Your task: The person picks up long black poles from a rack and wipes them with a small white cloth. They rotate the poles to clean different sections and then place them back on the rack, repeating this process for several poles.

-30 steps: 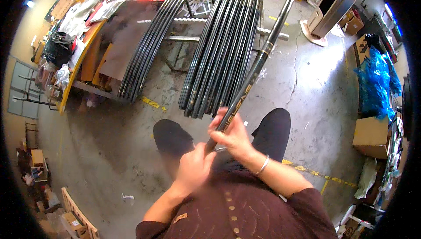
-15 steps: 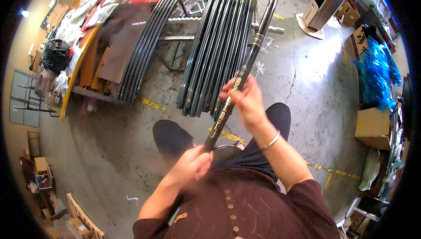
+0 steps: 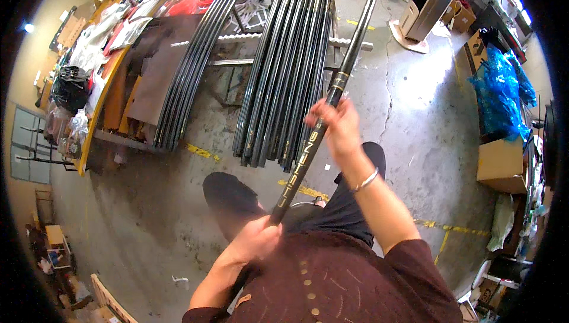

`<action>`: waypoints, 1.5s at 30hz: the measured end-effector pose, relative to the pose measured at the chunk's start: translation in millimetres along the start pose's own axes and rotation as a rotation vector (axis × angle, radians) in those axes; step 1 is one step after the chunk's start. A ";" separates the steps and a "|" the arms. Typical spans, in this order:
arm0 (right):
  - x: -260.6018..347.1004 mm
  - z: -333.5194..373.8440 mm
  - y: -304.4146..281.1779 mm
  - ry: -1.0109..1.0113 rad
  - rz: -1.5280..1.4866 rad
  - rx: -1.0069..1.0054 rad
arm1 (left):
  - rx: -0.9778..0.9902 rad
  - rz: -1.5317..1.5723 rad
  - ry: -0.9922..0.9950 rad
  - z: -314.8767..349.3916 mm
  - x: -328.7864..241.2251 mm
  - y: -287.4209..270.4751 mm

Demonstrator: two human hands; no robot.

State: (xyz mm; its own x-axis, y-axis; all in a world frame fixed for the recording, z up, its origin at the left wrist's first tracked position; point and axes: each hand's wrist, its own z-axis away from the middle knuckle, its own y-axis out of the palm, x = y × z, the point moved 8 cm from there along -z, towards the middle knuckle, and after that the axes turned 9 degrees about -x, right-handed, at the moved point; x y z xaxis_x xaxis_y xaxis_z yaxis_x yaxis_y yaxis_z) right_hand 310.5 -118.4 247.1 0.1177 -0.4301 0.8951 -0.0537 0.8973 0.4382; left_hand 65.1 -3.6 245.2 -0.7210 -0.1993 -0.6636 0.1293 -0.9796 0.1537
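Black pole (image 3: 301,163), held aslant in front and to the right of the pole bundle (image 3: 283,74); lower end clenched in the left hand (image 3: 256,240), middle grasped by curled fingers of the right hand (image 3: 341,128).

Left hand (image 3: 256,240) gripping lower end of slanting black rod (image 3: 301,167), right hand (image 3: 340,126) curling round it higher up; dark rods (image 3: 284,74) lying side by side beyond.

A cracked grey concrete floor (image 3: 418,157), marked with yellow lines (image 3: 201,151), ran past a yellow-edged workbench (image 3: 96,115); a lamp (image 3: 29,27) glowed near a beige wall (image 3: 29,83).
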 end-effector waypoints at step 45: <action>53.2 42.4 -14.5 -0.226 0.485 0.071 | -0.567 -0.909 0.663 21.5 -25.3 -22.3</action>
State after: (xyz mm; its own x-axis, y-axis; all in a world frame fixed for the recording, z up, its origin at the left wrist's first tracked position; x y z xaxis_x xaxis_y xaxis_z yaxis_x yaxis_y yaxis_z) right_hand 275.5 -158.5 291.9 -0.1536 0.0146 0.9880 -0.1167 0.9926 -0.0328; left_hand 65.8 23.8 274.3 -0.2447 0.7377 -0.6292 0.1584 -0.6098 -0.7765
